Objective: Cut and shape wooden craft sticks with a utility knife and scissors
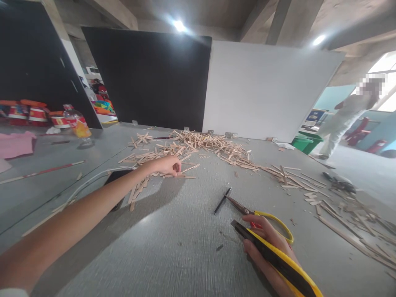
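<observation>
Head view: right grip [276, 239] clamped on a cutter [272, 256], left grip [167, 165] at wooden sticks [201, 141], hold unclear, bottle label [82, 129] blurred.

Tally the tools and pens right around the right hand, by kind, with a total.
Utility knife: 1 (held in the right hand)
Scissors: 1
Dark pen: 1
Total: 3
Not counted: red piece by the fingers, mostly hidden.
</observation>
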{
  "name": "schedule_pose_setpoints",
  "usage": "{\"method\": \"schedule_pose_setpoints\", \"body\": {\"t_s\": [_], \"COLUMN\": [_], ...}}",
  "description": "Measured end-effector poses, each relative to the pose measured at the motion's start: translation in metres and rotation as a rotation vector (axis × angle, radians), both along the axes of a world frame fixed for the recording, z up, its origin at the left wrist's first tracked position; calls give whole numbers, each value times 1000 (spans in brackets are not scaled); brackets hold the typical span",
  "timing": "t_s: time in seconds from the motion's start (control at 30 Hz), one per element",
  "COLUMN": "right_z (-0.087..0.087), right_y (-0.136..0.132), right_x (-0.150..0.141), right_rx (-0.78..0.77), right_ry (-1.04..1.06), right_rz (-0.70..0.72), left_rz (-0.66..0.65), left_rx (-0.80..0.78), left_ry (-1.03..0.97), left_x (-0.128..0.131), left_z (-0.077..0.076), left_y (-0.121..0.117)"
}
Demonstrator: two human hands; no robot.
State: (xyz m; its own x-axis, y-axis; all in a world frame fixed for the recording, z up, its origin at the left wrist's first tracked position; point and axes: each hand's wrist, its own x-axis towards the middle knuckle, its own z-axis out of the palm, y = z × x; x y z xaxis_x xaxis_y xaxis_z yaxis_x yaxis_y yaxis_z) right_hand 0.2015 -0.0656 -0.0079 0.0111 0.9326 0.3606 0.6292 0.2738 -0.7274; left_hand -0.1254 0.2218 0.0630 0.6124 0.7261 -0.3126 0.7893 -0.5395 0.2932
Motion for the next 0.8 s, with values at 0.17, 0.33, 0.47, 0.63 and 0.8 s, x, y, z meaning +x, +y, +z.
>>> {"method": "schedule_pose_setpoints", "body": {"t_s": [0.17,0.33,0.47,0.63,0.8], "right_z": [5,8,6,5,4], "right_y": [0,-2,-1,2,2], "right_x": [-1,-1,2,5,3], "right_rx": [-8,-25,-23,-1,9], "right_ry": [-23,-21,-31,-39,-18], "right_rz": [18,18,21,61,39], "left_rz": [-149,-263,-259,-167,-51], "left_rx": [-150,-281,-280,-191,-99], "left_ry": [-113,-169,-172,-139,-86], "left_x": [8,24,29,20,6], "left_z": [1,-2,-4,-4,-1], "left_y": [-4,-18,-23,-12,1]}}
